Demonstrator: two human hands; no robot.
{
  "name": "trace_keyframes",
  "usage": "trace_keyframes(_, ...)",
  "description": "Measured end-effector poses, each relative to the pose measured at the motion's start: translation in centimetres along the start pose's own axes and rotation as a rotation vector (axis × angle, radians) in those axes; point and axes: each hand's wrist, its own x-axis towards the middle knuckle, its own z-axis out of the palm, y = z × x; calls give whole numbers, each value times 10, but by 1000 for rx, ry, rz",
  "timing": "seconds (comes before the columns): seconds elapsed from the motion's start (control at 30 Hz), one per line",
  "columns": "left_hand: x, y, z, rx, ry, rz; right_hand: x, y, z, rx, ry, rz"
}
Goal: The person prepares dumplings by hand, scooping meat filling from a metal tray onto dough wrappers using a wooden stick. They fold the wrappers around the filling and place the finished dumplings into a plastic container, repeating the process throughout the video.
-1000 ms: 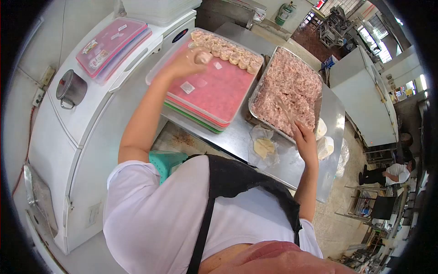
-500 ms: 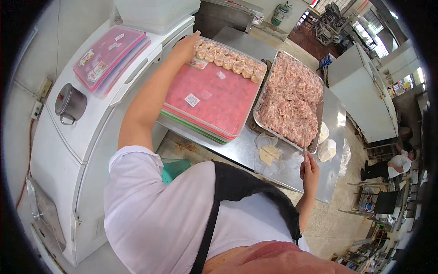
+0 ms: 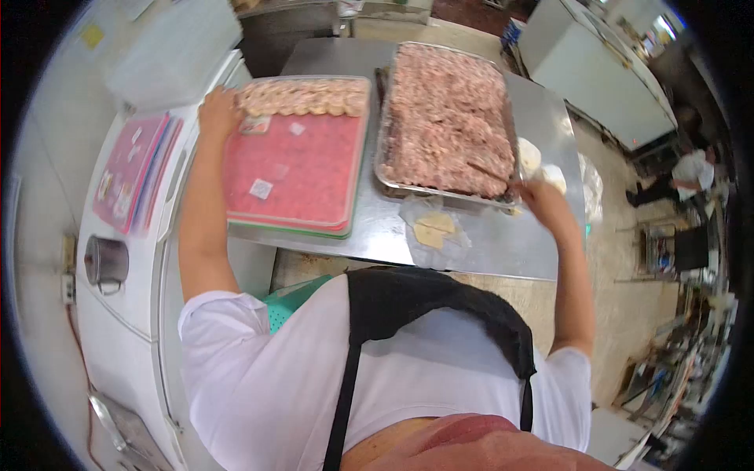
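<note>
My left hand (image 3: 219, 112) is at the upper left corner of a pink-lidded container stack (image 3: 294, 169), its fingers curled beside the row ends; what they hold, if anything, is hidden. Several rows of meat-filled dumplings (image 3: 305, 96) line the far side of the top surface. In my right hand (image 3: 543, 202) is a thin stick-like spatula (image 3: 488, 170), its blade lying over the near right part of the ground meat. The meat (image 3: 448, 118) fills a deep metal tray (image 3: 382, 174). Pale yellow wrappers (image 3: 432, 229) lie on clear plastic in front of it.
Both stand on a steel table (image 3: 377, 224). Round white pieces (image 3: 553, 177) sit right of the tray. At left, a white chest freezer (image 3: 129, 314) carries pink lids (image 3: 126, 173) and a metal mug (image 3: 107, 261). Far right, another person (image 3: 691, 174) stands across the room.
My view has swung so the table sits more level. My right hand has moved farther up beside the meat tray, the spatula now slanting leftward over the meat. My left hand stays near the dumpling rows.
</note>
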Motion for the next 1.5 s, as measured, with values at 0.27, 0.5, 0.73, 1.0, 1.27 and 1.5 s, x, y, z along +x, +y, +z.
trace_keyframes(0.27, -62, 135, -100, -565, 314, 274, 107, 60, -35, -340, 204, -69)
trace_keyframes(0.5, -179, 333, -97, -1165, -349, 349, 129, 43, 42, -298, 187, -256)
trace_keyframes(0.73, -240, 394, -8, -840, -108, 268, 79, 46, 70, -18, 209, -459)
trace_keyframes(1.0, -224, 378, -10, -1049, -192, 140, 117, 82, 32, -68, 231, -434)
trace_keyframes(1.27, -227, 385, 11, -878, -137, 197, 80, 48, 58, -74, 118, -334)
trace_keyframes(1.5, -211, 357, -10, -1168, -67, 252, 54, -2, 65, 166, -66, -212)
